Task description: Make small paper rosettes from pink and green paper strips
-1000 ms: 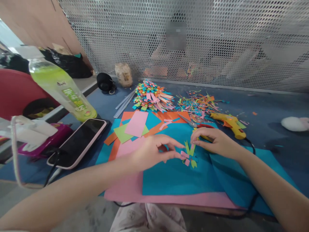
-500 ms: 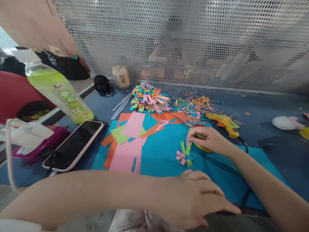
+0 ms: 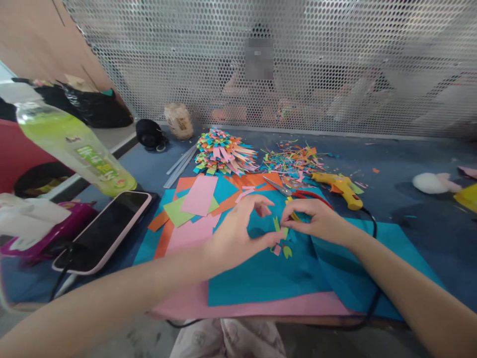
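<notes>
My left hand (image 3: 242,231) reaches over the coloured paper with thumb and fingers apart and nothing between them. Its thumb tip is beside some small cut paper pieces (image 3: 286,251), green and pink, on a blue paper sheet (image 3: 261,288). My right hand (image 3: 316,221) pinches what looks like a small pink paper strip (image 3: 284,231) above those pieces. Scissors (image 3: 278,186) with red and yellow handles lie just behind my right hand, their handles partly hidden by it. Pink, green and orange paper cuts (image 3: 199,196) overlap on the left of the sheet.
A cone of layered paper strips (image 3: 223,153) stands at the back, beside a heap of paper scraps (image 3: 292,161). A yellow glue gun (image 3: 341,186) with a black cord lies right. Left are a phone (image 3: 106,231) and a drink bottle (image 3: 78,141). A perforated metal screen (image 3: 208,59) rises behind.
My left hand has moved from the table's front edge up to the small paper pieces, beside my right hand. The right hand stays pinched in nearly the same place. The view has shifted slightly.
</notes>
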Demonstrator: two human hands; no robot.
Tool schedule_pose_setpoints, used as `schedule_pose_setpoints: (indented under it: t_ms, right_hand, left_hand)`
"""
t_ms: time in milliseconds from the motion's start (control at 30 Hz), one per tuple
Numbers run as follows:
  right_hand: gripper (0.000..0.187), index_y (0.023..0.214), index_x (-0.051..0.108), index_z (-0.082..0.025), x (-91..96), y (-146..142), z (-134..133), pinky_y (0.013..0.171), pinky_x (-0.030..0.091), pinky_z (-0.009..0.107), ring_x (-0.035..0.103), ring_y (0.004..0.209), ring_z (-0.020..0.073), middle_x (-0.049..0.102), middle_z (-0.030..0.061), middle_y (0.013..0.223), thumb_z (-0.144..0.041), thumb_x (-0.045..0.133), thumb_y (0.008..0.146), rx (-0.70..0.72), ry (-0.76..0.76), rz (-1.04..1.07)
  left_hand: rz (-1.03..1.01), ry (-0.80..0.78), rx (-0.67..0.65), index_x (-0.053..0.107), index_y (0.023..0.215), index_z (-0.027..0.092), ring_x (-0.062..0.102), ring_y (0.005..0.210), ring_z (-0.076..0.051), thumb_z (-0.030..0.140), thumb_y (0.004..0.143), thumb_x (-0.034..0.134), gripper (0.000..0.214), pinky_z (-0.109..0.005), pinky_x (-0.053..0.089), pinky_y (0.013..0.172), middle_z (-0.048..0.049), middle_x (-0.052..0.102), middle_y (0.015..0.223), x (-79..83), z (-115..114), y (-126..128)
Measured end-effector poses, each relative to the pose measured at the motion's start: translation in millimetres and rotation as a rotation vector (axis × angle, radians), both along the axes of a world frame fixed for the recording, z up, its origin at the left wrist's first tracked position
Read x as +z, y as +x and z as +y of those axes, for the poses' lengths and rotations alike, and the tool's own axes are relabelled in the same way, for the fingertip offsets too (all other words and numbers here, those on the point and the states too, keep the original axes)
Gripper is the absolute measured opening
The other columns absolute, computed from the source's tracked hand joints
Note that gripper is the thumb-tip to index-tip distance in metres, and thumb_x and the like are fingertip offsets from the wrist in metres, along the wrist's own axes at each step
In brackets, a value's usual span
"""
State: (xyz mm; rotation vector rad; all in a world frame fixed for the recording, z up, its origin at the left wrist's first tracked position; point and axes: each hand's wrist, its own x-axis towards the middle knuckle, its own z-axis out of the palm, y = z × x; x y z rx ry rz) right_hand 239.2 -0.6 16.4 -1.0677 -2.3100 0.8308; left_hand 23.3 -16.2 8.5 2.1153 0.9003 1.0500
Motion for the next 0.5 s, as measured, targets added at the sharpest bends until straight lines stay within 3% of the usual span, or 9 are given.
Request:
schedule_pose_setpoints:
  t_ms: [133,333,500]
  right_hand:
    - [0.01,0.075,0.061,-0.017,0.2,-4.7,-3.9,0.063,0.044,0.023,0.058,0.067,0.012,0.064,0.0021,0.072,-0.024,0.057,0.08,0.017,-0.017,-0.027]
    - [0.013,0.076,0.06,-0.018,-2.2,-6.7,-5.8,0.064,0.043,0.025,0.058,0.069,0.0127,0.063,0.0019,0.073,-0.029,0.056,0.082,0.036,-0.047,-0.055]
    - [0.018,0.077,0.061,-0.018,1.6,-10.8,-9.1,0.065,0.043,0.025,0.058,0.07,0.013,0.064,0.0024,0.075,-0.035,0.056,0.083,0.04,-0.082,-0.053]
  left_hand:
    - [0.05,-0.155,-0.092,0.05,0.107,0.022,0.06,0.087,-0.013,0.02,0.08,0.057,0.028,-0.025,0.047,0.074,-0.0012,0.063,0.092,-5.5,0.7,-1.4]
    - [0.017,-0.176,-0.117,0.054,0.105,0.023,0.062,0.08,-0.011,0.026,0.078,0.062,0.028,-0.023,0.049,0.072,0.0008,0.066,0.087,-13.8,-3.7,1.0]
    - [0.019,-0.172,-0.132,0.055,0.103,0.022,0.062,0.082,-0.012,0.023,0.082,0.056,0.021,-0.024,0.05,0.072,-0.0006,0.066,0.087,-17.1,-0.1,0.0]
